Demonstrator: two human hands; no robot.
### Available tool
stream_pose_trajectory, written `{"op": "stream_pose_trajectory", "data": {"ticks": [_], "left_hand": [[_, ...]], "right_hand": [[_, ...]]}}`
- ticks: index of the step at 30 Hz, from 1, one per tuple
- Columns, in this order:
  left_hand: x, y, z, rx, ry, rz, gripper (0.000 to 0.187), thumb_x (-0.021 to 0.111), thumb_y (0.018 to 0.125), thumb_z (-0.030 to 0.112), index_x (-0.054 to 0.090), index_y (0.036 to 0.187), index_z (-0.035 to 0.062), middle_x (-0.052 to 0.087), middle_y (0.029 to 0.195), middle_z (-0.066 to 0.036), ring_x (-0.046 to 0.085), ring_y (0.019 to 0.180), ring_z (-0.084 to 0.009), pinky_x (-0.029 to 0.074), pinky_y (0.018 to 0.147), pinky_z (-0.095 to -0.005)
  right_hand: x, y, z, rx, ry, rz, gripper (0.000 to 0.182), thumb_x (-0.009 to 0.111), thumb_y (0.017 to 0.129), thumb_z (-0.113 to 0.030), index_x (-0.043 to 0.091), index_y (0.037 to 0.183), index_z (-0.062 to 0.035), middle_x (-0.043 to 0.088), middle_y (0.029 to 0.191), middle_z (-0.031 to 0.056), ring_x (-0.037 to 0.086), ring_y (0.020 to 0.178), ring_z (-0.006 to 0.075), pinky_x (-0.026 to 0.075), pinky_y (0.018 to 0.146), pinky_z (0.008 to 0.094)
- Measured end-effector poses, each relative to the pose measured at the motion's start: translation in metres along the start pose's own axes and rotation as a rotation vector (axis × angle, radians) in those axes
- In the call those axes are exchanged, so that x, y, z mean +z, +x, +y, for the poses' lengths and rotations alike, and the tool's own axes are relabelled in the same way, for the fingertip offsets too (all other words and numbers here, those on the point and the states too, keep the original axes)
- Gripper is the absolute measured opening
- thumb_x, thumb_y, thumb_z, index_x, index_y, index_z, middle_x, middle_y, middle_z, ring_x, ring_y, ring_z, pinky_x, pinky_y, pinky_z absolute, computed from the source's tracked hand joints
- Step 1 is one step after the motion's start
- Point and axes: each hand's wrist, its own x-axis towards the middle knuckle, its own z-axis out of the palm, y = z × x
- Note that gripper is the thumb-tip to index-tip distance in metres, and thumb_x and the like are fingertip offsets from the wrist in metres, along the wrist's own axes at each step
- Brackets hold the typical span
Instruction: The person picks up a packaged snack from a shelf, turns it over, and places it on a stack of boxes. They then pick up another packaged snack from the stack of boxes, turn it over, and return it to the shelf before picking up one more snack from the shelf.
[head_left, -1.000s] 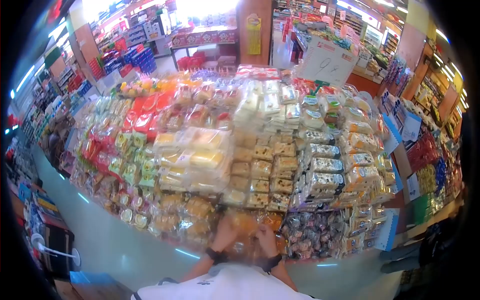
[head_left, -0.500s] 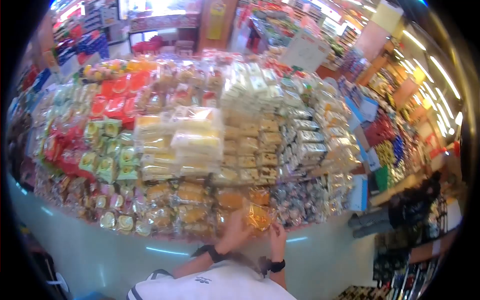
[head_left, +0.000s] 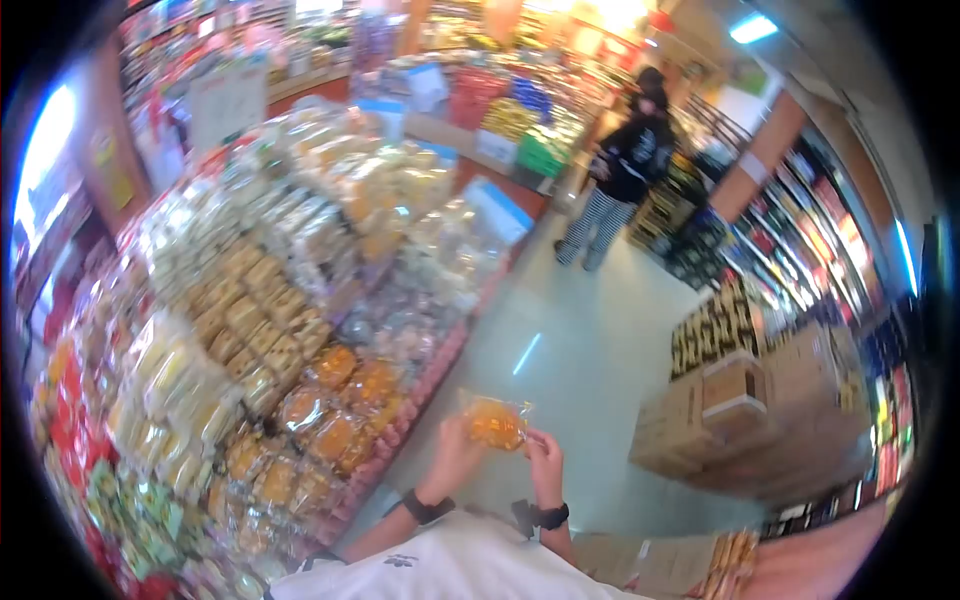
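Observation:
Between my two hands is a golden-orange bun [head_left: 494, 423] in a clear plastic wrapper, held up in front of my chest over the floor. My left hand [head_left: 455, 458] is closed on the left side of the packet. The fingers of my right hand [head_left: 544, 462] pinch the wrapper's lower right edge. Similar wrapped golden buns [head_left: 338, 412] lie in rows on the display to the left. Both wrists wear dark bands.
A large display stand [head_left: 425, 378] heaped with wrapped snacks fills the left side. Cardboard boxes [head_left: 740, 420] are stacked on the right, with more cartons [head_left: 650, 562] near my feet. Farther down the aisle floor [head_left: 545, 320] stands a person [head_left: 625, 165] in checked trousers.
My view has swung right, from facing the display to looking down the aisle. The wrapped bun, still in both hands, has moved from over the display's front edge to over the floor.

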Motion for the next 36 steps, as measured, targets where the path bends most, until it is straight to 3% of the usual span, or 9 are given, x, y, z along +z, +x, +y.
{"op": "stream_pose_trajectory", "data": {"ticks": [6, 9, 12, 15, 19, 22, 31, 34, 36], "left_hand": [[0.115, -0.017, 0.046, 0.077, -0.181, -0.437, 0.048, 0.068, 0.086, 0.009, 0.048, 0.130, 0.0056, 0.043, 0.134, -0.016, 0.052, 0.117, -0.0255, 0.049, 0.089, -0.0321], [0.167, -0.043, 0.095, -0.022, -0.468, -0.607, 0.046, 0.067, 0.088, 0.010, 0.048, 0.129, 0.0060, 0.048, 0.131, -0.013, 0.055, 0.115, -0.0235, 0.050, 0.085, -0.0318], [0.207, -0.059, 0.124, -0.125, -0.382, -0.853, 0.044, 0.066, 0.089, 0.009, 0.049, 0.129, 0.0063, 0.054, 0.126, -0.011, 0.057, 0.111, -0.0212, 0.051, 0.082, -0.0304], [0.269, -0.089, 0.107, -0.101, -0.313, -0.925, 0.043, 0.065, 0.090, 0.009, 0.049, 0.129, 0.0055, 0.057, 0.122, -0.010, 0.057, 0.111, -0.0205, 0.051, 0.080, -0.0290], [0.328, -0.119, 0.155, 0.037, -0.348, -1.071, 0.044, 0.064, 0.090, 0.008, 0.047, 0.130, 0.0038, 0.057, 0.121, -0.010, 0.057, 0.110, -0.0205, 0.051, 0.081, -0.0295], [0.357, -0.138, 0.207, 0.029, -0.325, -1.264, 0.044, 0.064, 0.091, 0.008, 0.046, 0.131, 0.0041, 0.055, 0.122, -0.010, 0.056, 0.110, -0.0213, 0.051, 0.082, -0.0298], [0.442, -0.186, 0.247, 0.171, -0.375, -1.598, 0.043, 0.064, 0.092, 0.009, 0.047, 0.131, 0.0053, 0.051, 0.130, -0.010, 0.056, 0.113, -0.0201, 0.050, 0.084, -0.0314], [0.475, -0.190, 0.275, 0.288, -0.383, -1.723, 0.040, 0.063, 0.092, 0.009, 0.048, 0.129, 0.0057, 0.051, 0.132, -0.009, 0.057, 0.113, -0.0182, 0.050, 0.084, -0.0307], [0.503, -0.193, 0.290, 0.477, -0.479, -1.739, 0.039, 0.063, 0.092, 0.010, 0.049, 0.128, 0.0064, 0.051, 0.132, -0.009, 0.057, 0.112, -0.0181, 0.049, 0.084, -0.0304]], "right_hand": [[-0.136, -0.052, 0.040, 0.129, 0.098, 0.341, 0.024, 0.056, 0.094, -0.014, 0.064, 0.111, 0.0000, 0.065, 0.104, 0.0069, 0.061, 0.094, 0.0135, 0.051, 0.079, 0.0276], [-0.200, -0.093, 0.064, 0.136, 0.168, 0.506, 0.025, 0.056, 0.094, -0.015, 0.063, 0.113, 0.0001, 0.065, 0.104, 0.0067, 0.061, 0.094, 0.0130, 0.051, 0.080, 0.0277], [-0.246, -0.124, 0.120, 0.079, 0.236, 0.591, 0.027, 0.057, 0.095, -0.018, 0.061, 0.115, -0.0003, 0.066, 0.104, 0.0070, 0.061, 0.094, 0.0127, 0.049, 0.082, 0.0275], [-0.286, -0.165, 0.117, 0.075, 0.165, 0.685, 0.028, 0.057, 0.094, -0.018, 0.060, 0.116, -0.0004, 0.067, 0.104, 0.0085, 0.063, 0.095, 0.0155, 0.050, 0.083, 0.0301], [-0.327, -0.207, 0.145, 0.123, 0.210, 0.847, 0.026, 0.057, 0.095, -0.015, 0.059, 0.116, -0.0007, 0.067, 0.105, 0.0085, 0.063, 0.094, 0.0155, 0.050, 0.083, 0.0305], [-0.360, -0.244, 0.150, 0.121, 0.230, 0.952, 0.024, 0.057, 0.095, -0.013, 0.059, 0.116, -0.0008, 0.067, 0.104, 0.0081, 0.063, 0.091, 0.0146, 0.050, 0.082, 0.0296], [-0.399, -0.307, 0.138, 0.203, 0.328, 1.294, 0.024, 0.055, 0.094, -0.008, 0.060, 0.116, -0.0009, 0.067, 0.100, 0.0067, 0.063, 0.088, 0.0131, 0.048, 0.080, 0.0264], [-0.414, -0.314, 0.145, 0.230, 0.296, 1.436, 0.024, 0.054, 0.094, -0.009, 0.061, 0.115, -0.0005, 0.067, 0.100, 0.0066, 0.062, 0.089, 0.0131, 0.048, 0.080, 0.0265], [-0.425, -0.313, 0.142, 0.268, 0.284, 1.544, 0.023, 0.055, 0.095, -0.010, 0.061, 0.114, -0.0001, 0.068, 0.099, 0.0069, 0.062, 0.087, 0.0131, 0.048, 0.078, 0.0263]]}}
